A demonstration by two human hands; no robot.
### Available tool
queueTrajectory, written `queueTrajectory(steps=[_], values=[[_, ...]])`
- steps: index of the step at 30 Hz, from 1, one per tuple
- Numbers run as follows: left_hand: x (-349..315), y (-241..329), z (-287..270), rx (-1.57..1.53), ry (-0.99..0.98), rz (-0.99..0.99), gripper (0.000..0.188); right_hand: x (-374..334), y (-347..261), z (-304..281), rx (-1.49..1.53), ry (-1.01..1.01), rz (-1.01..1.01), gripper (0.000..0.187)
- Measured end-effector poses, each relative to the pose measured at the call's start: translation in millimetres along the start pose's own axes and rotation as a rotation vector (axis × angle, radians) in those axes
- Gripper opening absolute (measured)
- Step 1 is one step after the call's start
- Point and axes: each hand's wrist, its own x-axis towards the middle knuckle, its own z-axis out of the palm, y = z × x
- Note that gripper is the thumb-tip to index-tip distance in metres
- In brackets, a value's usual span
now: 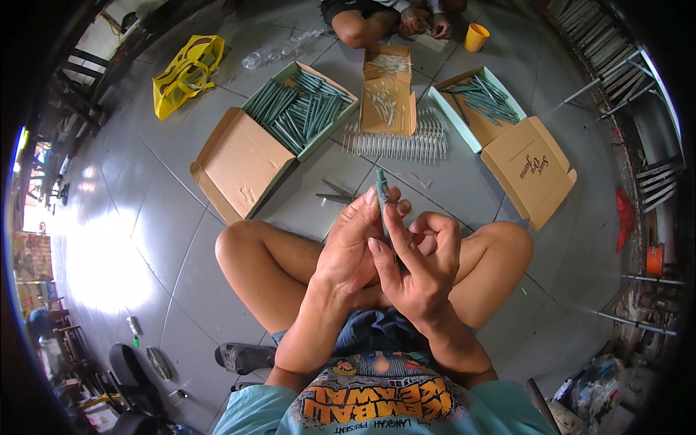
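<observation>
A slim dark-green pen (381, 183) stands nearly upright between my hands, above my crossed legs. My left hand (349, 243) pinches it from the left, thumb along its side. My right hand (419, 270) closes on its lower part from the right, with fingertips against the barrel. The pen's lower end is hidden by my fingers. On the floor just beyond my left hand lie dark scissors (337, 194), blades apart. A small clear plastic strip (415, 178) lies to the right of the pen.
Ahead are a left box (272, 170) full of green pens, a right box (442, 101) with fewer, and a small cardboard box (408, 119) of thin white pieces. Clear plastic pieces (406, 147) stand in rows nearby. A yellow bag (163, 98), an orange cup (475, 38) and another person's hands (415, 22) are farther off.
</observation>
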Motion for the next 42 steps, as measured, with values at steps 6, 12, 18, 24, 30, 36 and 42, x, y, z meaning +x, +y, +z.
queueTrajectory(steps=[6,12,18,24,30,36,42], values=[[0.1,-1.8,-0.7,0.006,0.049,0.014,0.023,1.6,2.6,-0.3,0.037,-0.028,-0.056,0.046],[1.0,-0.5,-13.1,0.122,0.019,-0.058,0.025,5.2,2.6,0.0,0.018,0.021,-0.005,0.049],[0.1,-2.4,-8.4,0.117,0.043,-0.029,0.024,7.7,4.7,2.0,0.144,-0.041,-0.029,0.049],[-1.4,-4.2,-11.9,0.123,-0.009,-0.049,0.024,9.5,1.7,0.3,0.266,-0.035,0.043,0.048],[-0.3,-7.2,-0.5,0.147,0.064,-0.038,0.024,8.1,1.7,-0.9,0.409,-0.024,0.142,0.043],[-2.4,-13.6,-0.8,0.209,0.125,0.009,0.022,6.3,4.1,4.9,0.591,0.063,0.306,0.033],[-2.5,-20.9,-12.7,0.337,0.138,0.089,0.023,13.0,6.4,1.5,0.655,0.164,0.406,0.017]])
